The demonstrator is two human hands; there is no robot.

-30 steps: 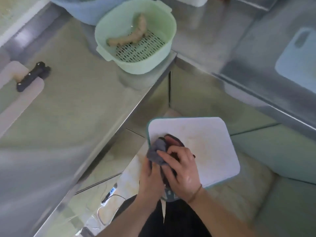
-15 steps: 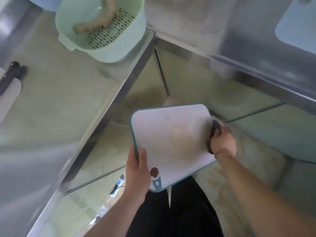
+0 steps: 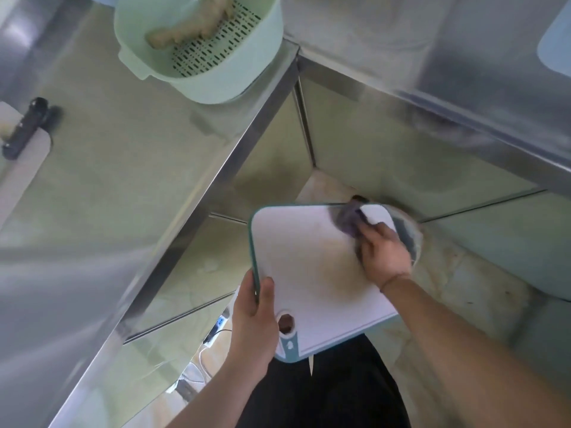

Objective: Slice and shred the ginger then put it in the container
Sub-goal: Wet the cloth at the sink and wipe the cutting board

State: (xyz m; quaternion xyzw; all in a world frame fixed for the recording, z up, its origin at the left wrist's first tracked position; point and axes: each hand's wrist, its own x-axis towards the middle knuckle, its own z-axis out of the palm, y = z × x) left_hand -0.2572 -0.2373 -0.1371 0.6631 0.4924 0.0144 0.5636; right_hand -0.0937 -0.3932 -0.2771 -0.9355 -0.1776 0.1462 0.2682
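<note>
On the table (image 3: 123, 186), a knife (image 3: 24, 128) lies at far left. The ginger (image 3: 185, 29) sits whole in the green strainer (image 3: 216, 84), uncut. The left hand (image 3: 253, 319) clamps the cutting board (image 3: 309, 273) edge; the right hand (image 3: 383, 254) presses a cloth (image 3: 347, 220) onto it. Slicing, shredding and transfer all appear outstanding.

The ginger (image 3: 188, 27) in the green strainer (image 3: 247, 72) at twelve o'clock is cut off by the top edge. My right hand (image 3: 384, 257) and its dark cloth (image 3: 347, 222) are motion-blurred. A knife (image 3: 23, 131) at nine o'clock shows only its handle clearly.
</note>
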